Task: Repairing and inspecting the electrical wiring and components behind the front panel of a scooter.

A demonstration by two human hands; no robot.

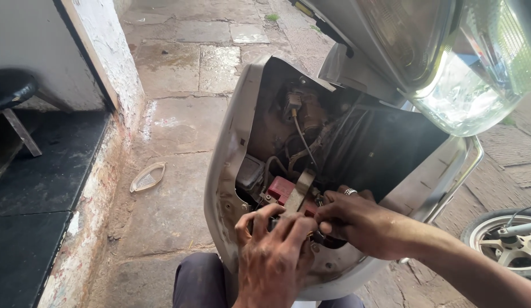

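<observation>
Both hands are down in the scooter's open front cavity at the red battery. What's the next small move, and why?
Probably ease the metal strap clear of the red battery. It lies across the battery top, and the left hand and right hand both crowd the lower edge, fingertips hidden, so the grip cannot be confirmed.

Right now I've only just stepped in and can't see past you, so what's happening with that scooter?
A person is working inside the open front cavity of a white scooter, below its headlight. Both bare hands are at the red battery low in the cavity: the left hand grips near its front, and the right hand, wearing a ring, pinches something beside the metal strap across it. Wires hang above. A small curved part lies on the stone pavement.
</observation>
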